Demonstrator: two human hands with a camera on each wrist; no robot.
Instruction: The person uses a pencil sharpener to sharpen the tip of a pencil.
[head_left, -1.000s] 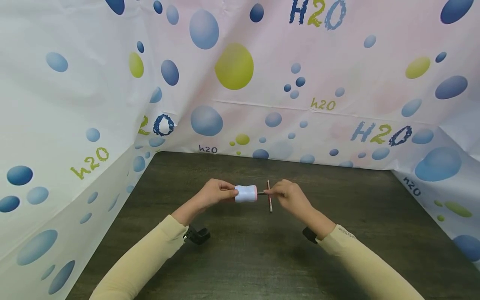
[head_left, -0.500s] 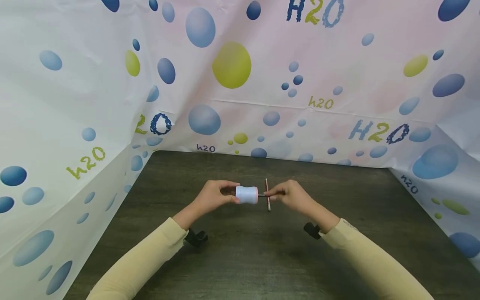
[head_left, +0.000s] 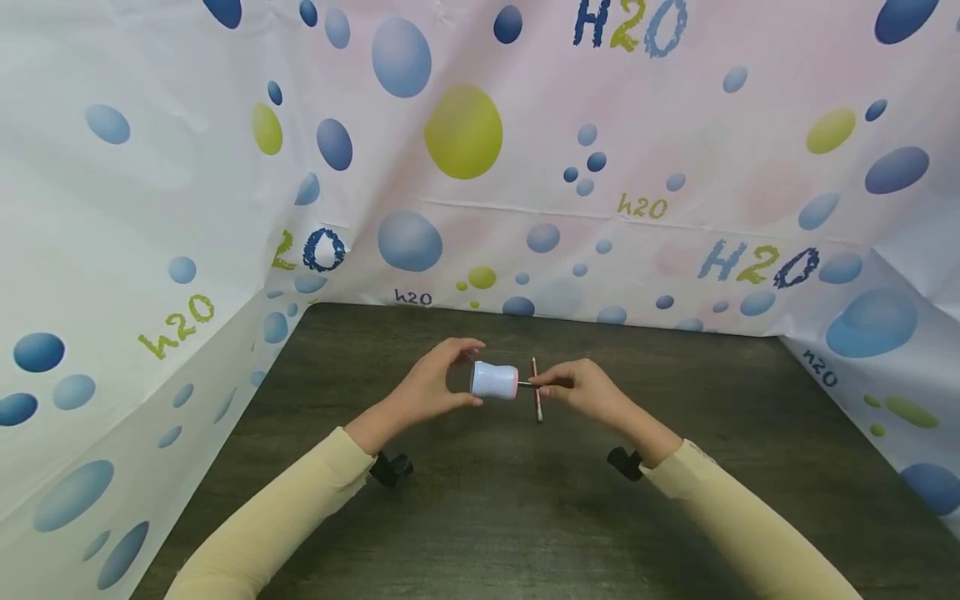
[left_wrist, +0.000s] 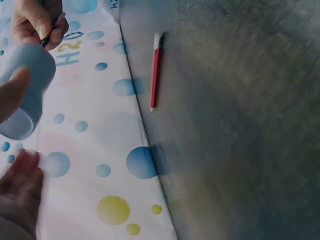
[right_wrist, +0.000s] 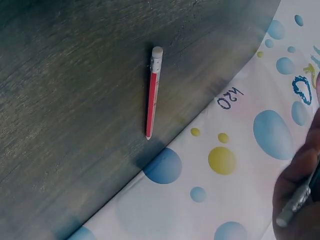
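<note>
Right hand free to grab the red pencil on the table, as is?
Probably not without letting go first: the red pencil lies uncovered in the right wrist view, but the right hand is pinching a second pencil at the pale-blue cylinder's pink end.

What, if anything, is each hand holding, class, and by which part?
The right hand pinches a dark pencil by its shaft, just outside the blue cylinder. The left hand holds nothing; its grip is open around the cylinder.
</note>
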